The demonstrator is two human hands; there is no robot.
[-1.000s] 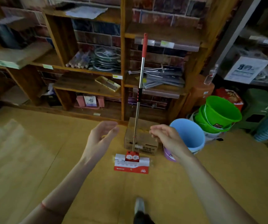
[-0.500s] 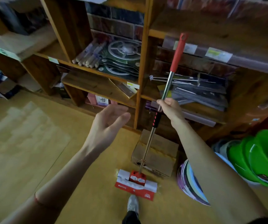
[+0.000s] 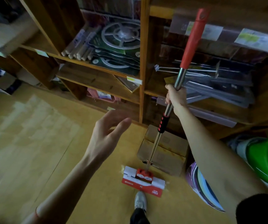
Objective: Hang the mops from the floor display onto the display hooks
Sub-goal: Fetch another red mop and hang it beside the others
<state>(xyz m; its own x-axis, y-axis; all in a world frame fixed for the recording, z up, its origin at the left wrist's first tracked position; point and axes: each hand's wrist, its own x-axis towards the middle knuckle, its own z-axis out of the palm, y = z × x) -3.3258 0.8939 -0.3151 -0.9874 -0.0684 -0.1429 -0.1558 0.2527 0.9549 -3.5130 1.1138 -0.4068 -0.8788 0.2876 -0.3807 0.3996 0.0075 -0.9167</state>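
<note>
A mop (image 3: 156, 146) with a steel pole, a red top grip and a red-and-white packaged head stands tilted on the floor in front of the wooden shelves. My right hand (image 3: 175, 97) is closed around the steel pole just below the red grip. My left hand (image 3: 107, 136) hovers open and empty to the left of the pole, fingers spread, not touching it. The mop head (image 3: 143, 181) rests on the floor by my shoe. Metal display hooks (image 3: 165, 69) stick out of the shelf bay behind the pole.
A cardboard box (image 3: 170, 151) sits on the floor right behind the mop head. Green buckets (image 3: 265, 160) and a stack of coloured basins (image 3: 199, 186) crowd the right side. Wooden shelving (image 3: 142, 62) holds packaged racks. My shoe (image 3: 140, 201) is just below the mop head.
My right hand went from open near the pole to gripping it, then slid higher. I have stepped closer to the shelves. My left hand stays open and has risen a little.
</note>
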